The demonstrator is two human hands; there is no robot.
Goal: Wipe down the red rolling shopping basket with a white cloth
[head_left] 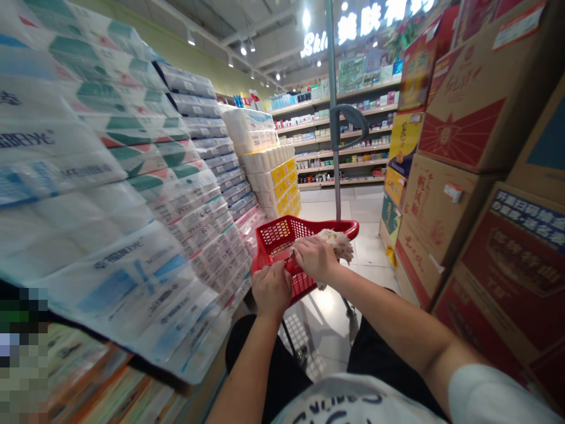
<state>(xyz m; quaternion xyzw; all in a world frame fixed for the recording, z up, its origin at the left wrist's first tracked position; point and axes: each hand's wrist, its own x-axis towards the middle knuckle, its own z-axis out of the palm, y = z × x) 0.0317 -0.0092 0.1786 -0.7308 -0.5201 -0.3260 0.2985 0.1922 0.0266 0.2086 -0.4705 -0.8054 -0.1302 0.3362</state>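
Note:
A red plastic shopping cart (304, 285) with a lattice basket stands right in front of me. My left hand (272, 290) is closed around the left part of its handle. Farther right along the handle, my right hand (314, 257) is closed too, its fingers curled over the bar. A crumpled, fluffy cream-and-pink fabric item (339, 244) lies against the right hand and hangs down below it; how it is held is hidden. Little of the basket's inside shows.
Stacked tissue packs (145, 147) line the left side, with toilet rolls (265, 159) farther on. Cardboard cartons (445, 218) are piled on the right. A grey pole (334, 76) with a looped handle rises beyond the cart. Stocked shelves (313, 138) stand at the back.

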